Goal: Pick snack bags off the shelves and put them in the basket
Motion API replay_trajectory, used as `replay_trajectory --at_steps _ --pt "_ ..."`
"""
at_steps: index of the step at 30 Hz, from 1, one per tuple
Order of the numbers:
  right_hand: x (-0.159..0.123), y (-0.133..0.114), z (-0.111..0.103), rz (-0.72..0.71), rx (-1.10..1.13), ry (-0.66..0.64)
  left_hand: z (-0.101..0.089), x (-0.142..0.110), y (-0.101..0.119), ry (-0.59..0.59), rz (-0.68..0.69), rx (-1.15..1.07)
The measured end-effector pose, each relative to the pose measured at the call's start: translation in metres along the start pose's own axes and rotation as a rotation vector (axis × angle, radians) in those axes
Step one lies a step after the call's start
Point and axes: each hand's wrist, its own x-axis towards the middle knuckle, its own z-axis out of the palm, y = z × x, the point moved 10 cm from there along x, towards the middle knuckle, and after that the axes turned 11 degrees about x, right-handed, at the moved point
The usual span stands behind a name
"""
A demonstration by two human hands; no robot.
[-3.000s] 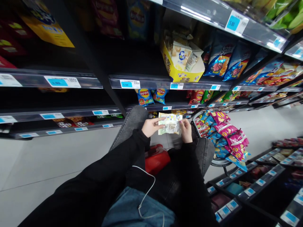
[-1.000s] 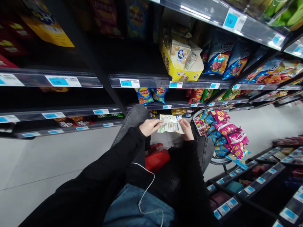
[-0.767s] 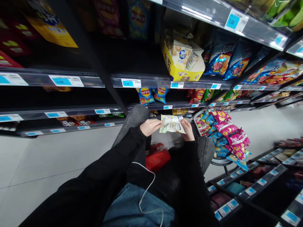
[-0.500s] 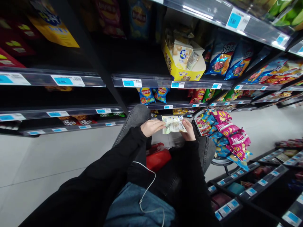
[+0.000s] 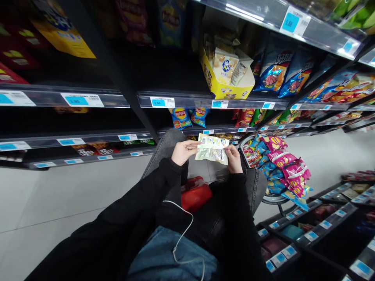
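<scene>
A small pale snack packet [image 5: 211, 148] with yellow and blue print is held over my knees, between both hands. My left hand [image 5: 182, 151] pinches its left edge, fingers closed on it. My right hand [image 5: 233, 159] grips its right edge from below. Both arms wear black sleeves. I sit low, grey trousers bent at the knee, facing dark shop shelves. Above the packet, a yellow display box [image 5: 227, 82] holding similar pale packets stands on a shelf.
A red stool or basket [image 5: 195, 193] sits under my legs. A round wire bin [image 5: 277, 166] piled with pink and blue chip bags stands right of my knees. Shelves with blue price tags run left, ahead and lower right. White earphone cable [image 5: 181, 238] hangs over my lap.
The packet has been turned and tilted between my hands, then lifted a little higher with its printed face toward me. Both hands stayed on its edges.
</scene>
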Motion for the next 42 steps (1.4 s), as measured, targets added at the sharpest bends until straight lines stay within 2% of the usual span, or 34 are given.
replay_trajectory --at_steps 2,7,10,14,21,23,25,27,29,31,37,42 --pt "0.0 -0.003 0.0 -0.018 -0.009 0.009 -0.004 -0.001 0.004 0.027 0.029 0.043" --pt "-0.002 -0.005 0.004 -0.062 -0.028 0.007 -0.015 -0.007 0.019 0.139 0.151 0.32" --pt "-0.003 -0.006 0.005 -0.108 -0.076 0.012 -0.018 -0.009 0.023 0.188 0.17 0.375" --pt "-0.005 -0.011 0.009 -0.182 -0.17 0.009 -0.021 -0.006 0.017 0.212 0.102 0.228" --pt "-0.018 -0.035 0.018 -0.364 -0.365 0.072 -0.019 -0.001 -0.013 0.249 -0.047 -0.019" --pt "-0.021 -0.039 0.022 -0.391 -0.446 0.06 -0.014 0.001 -0.02 0.202 -0.081 -0.075" --pt "-0.023 -0.042 0.025 -0.4 -0.479 0.045 -0.004 0.001 -0.023 0.096 -0.117 -0.151" --pt "-0.024 -0.044 0.025 -0.403 -0.459 0.047 0.004 0.0 -0.02 0.0 -0.121 -0.198" --pt "-0.024 -0.045 0.024 -0.398 -0.42 0.054 0.006 -0.001 -0.014 -0.045 -0.096 -0.178" --pt "-0.023 -0.044 0.024 -0.382 -0.385 0.046 0.002 -0.001 -0.01 -0.036 -0.067 -0.107" --pt "-0.02 -0.036 0.026 -0.294 -0.345 -0.024 -0.017 -0.001 0.004 0.098 -0.004 0.123" --pt "-0.018 -0.033 0.022 -0.269 -0.371 0.083 -0.017 -0.002 0.016 0.083 0.027 0.192"
